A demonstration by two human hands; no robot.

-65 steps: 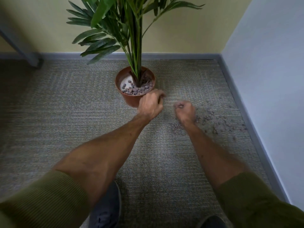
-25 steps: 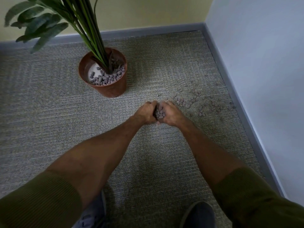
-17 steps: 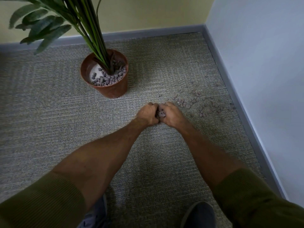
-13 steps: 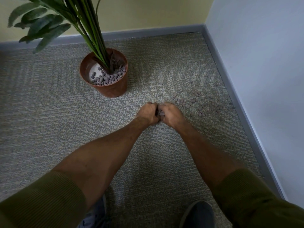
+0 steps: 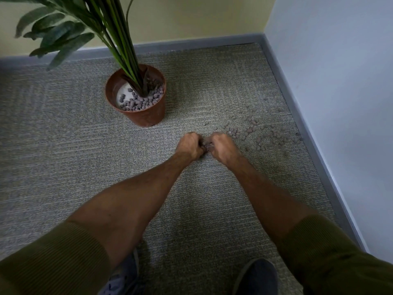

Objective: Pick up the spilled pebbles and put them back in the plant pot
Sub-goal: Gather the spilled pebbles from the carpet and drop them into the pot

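Grey pebbles (image 5: pixel 205 144) cupped between left hand (image 5: pixel 190 145) and right hand (image 5: pixel 223 145) — both grips closed.

left hand (image 5: pixel 190 145) | away from pot, now knuckle-to-knuckle with right hand (image 5: pixel 223 146) | both curl tighter over gathered pebbles (image 5: pixel 205 144), now nearly hidden

Grey carpet (image 5: pixel 63 158): plant pot (image 5: pixel 146 117) upright, spilled pebbles (image 5: pixel 253 133) scattered right.

One head-worn view is looking forward and down at the carpet (image 5: pixel 63 156); forearms nearest; walls meeting far right.
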